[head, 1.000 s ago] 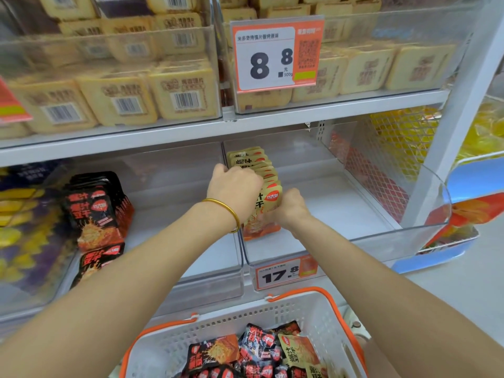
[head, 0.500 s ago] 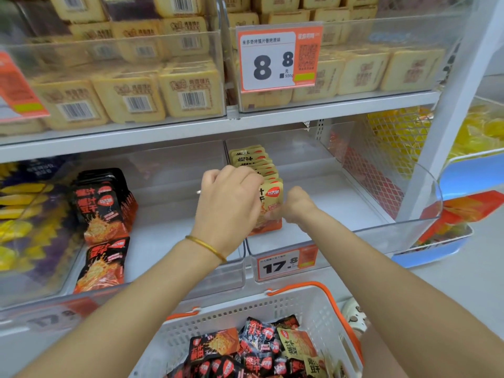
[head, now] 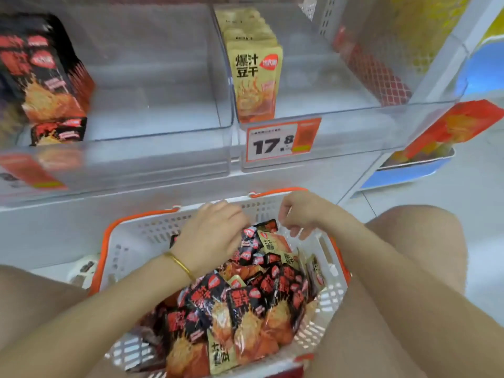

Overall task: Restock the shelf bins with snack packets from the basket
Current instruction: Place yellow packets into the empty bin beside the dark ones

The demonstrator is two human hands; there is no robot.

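Basket [head: 141, 233]: holds a heap of black and yellow packets [head: 245, 304]. Left hand [head: 212, 236] rests on the heap at the far edge; fingers [head: 231, 214] dip among the packets, grip cannot be told. Right hand [head: 300, 214] hangs over the far right corner, fingers loosely curled, holding nothing. Left bin [head: 152, 91]: black packets [head: 46, 77] at left wall. Right bin [head: 327, 85]: yellow row [head: 253, 77] at left wall

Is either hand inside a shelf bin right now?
No, the left hand and the right hand are both down over the white basket, above its snack packets and below the shelf bins.
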